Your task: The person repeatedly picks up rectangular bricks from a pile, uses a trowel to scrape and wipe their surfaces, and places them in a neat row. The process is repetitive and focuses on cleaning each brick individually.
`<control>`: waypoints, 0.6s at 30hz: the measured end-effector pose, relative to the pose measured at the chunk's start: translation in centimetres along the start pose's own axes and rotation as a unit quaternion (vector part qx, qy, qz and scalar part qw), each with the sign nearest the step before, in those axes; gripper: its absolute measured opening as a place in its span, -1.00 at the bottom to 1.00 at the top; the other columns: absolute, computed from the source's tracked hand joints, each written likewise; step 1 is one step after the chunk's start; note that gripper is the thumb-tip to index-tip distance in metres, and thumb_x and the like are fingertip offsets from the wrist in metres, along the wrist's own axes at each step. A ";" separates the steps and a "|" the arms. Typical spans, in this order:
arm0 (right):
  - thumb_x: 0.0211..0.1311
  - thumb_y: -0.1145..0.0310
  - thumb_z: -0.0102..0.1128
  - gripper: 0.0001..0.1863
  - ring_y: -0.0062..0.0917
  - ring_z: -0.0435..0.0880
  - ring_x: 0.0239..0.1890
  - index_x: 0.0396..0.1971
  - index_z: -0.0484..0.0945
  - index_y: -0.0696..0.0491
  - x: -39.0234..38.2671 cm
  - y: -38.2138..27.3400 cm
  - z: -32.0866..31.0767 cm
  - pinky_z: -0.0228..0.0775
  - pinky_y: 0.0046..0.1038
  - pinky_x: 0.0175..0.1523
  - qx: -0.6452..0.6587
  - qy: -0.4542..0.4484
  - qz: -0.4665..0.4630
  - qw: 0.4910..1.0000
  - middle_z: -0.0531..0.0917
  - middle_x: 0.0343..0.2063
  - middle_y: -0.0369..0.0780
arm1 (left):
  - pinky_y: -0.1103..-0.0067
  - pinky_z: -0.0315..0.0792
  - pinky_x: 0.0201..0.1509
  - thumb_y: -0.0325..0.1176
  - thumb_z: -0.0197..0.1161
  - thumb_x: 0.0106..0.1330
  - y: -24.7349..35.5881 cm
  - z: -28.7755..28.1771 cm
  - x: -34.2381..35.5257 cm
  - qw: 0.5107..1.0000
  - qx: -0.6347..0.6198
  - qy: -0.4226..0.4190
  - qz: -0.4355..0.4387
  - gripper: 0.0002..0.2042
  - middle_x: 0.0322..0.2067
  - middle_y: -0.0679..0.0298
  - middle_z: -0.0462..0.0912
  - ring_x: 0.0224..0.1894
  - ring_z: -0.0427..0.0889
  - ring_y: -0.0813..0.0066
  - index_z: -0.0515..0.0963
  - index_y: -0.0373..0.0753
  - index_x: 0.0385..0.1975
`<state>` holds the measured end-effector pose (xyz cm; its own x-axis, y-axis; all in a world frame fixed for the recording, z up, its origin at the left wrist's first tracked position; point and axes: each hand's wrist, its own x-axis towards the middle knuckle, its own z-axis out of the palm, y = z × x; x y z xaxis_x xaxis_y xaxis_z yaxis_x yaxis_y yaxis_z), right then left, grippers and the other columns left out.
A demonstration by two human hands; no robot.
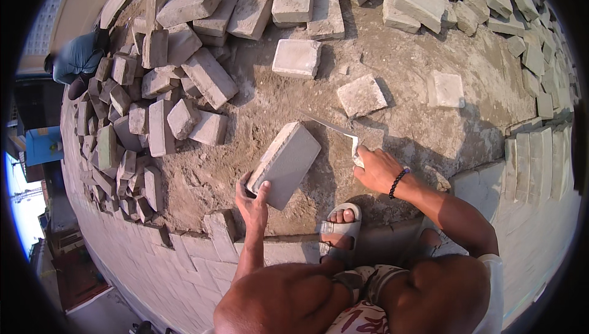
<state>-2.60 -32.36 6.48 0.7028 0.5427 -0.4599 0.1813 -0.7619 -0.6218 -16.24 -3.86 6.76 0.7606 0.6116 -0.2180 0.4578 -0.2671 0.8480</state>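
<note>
Heap at left: loose grey paving blocks (161, 97) lie tumbled along the left of the sand bed, near enough for a reach but clear of the working patch.
Co-worker: a person in a blue-grey top (76, 58) crouches at the far left edge, well apart from the person's own hands.
Laid paving: set blocks (190, 260) run along the lower left, their ragged edge marking where the sand bed begins.
Left hand: the left hand (253, 202) clasps the near corner of a grey paver (285, 163), fingers wrapped under it and thumb on top, so the block stands tilted with its far end on the sand.
Sand bed: the bare sand (392, 64) ahead of the paver is open, with only three single blocks lying on it.
Right hand: the right hand (375, 168) is closed round the handle of a trowel (334, 128), whose thin blade lies flat across the sand just beyond the paver, angled up and to the left.
Foot: a sandalled foot (340, 226) rests at the bed's near edge, between the two arms.
Right side: a row of laid pavers (540, 162) borders the sand, closing that side.
</note>
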 end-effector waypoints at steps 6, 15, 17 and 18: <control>0.16 0.34 0.10 -0.69 0.07 0.67 -0.32 -0.20 0.36 0.25 -3.4 -3.2 1.8 0.51 -0.03 -0.20 0.062 -0.083 -0.052 0.993 0.63 -0.47 0.17 | 0.45 0.41 0.12 -0.27 0.45 0.13 -1.2 0.3 -1.4 1.000 -0.001 -0.024 -0.011 -0.38 -0.07 0.03 0.58 -0.02 0.54 0.36 0.40 -0.52 0.12; 0.17 0.39 0.04 -0.75 0.09 0.67 -0.30 -0.23 0.42 0.24 0.3 0.4 2.1 0.53 -0.02 -0.19 -0.049 -0.019 -0.040 0.998 0.64 -0.42 0.17 | 0.47 0.43 0.07 -0.21 0.43 0.15 -3.0 -0.8 -1.3 0.993 -0.049 -0.040 -0.096 -0.39 -0.10 0.02 0.60 -0.06 0.57 0.36 0.42 -0.54 0.08; 0.18 0.40 0.03 -0.76 0.10 0.67 -0.31 -0.23 0.42 0.24 -0.2 -0.2 1.3 0.52 -0.02 -0.19 -0.046 -0.036 -0.058 0.997 0.63 -0.42 0.17 | 0.48 0.44 0.04 -0.20 0.43 0.15 -2.7 -0.8 -1.0 0.991 -0.053 -0.053 -0.114 -0.40 -0.12 0.03 0.61 -0.09 0.58 0.37 0.43 -0.53 0.07; 0.17 0.40 0.03 -0.76 0.10 0.67 -0.31 -0.23 0.42 0.23 -1.0 -0.9 1.7 0.52 -0.02 -0.19 -0.052 -0.057 -0.074 0.994 0.63 -0.42 0.17 | 0.48 0.45 0.03 -0.20 0.43 0.15 -2.7 -0.7 -0.8 0.991 -0.053 -0.057 -0.106 -0.40 -0.12 0.04 0.61 -0.10 0.58 0.37 0.43 -0.53 0.07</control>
<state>-4.59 -31.61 6.44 0.5809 0.6840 -0.4412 0.3515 -0.6997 -0.6220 -18.45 -3.08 4.97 0.7019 0.5565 -0.4446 0.5665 -0.0578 0.8220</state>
